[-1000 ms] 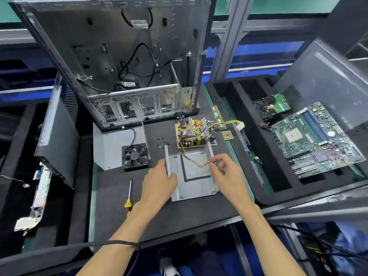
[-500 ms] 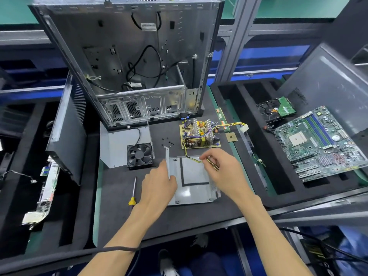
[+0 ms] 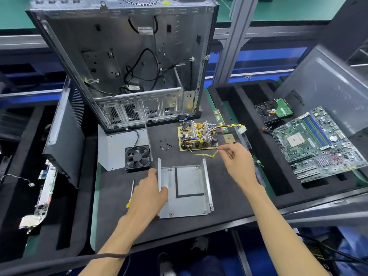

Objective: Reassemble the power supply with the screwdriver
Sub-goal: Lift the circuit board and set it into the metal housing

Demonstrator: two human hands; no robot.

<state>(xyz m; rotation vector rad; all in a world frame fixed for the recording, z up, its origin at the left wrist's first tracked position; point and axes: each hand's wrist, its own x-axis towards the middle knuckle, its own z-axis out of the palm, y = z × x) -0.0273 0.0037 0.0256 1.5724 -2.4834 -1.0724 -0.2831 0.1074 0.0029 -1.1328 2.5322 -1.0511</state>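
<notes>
Nearest, the left hand (image 3: pixel 148 193) grips the left wall of the power supply's metal tray (image 3: pixel 187 191), probably to steady it. The screwdriver (image 3: pixel 131 191) lies untouched just beside it. Farther out, the right hand (image 3: pixel 237 162) pinches the yellow wires (image 3: pixel 203 155) trailing from the power supply board (image 3: pixel 198 136), apparently lifting them clear of the tray.

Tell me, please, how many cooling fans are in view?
2: one black fan on the grey cover left of the metal tray, one smaller fan beside the green drive on the right. Others may be hidden.
</notes>
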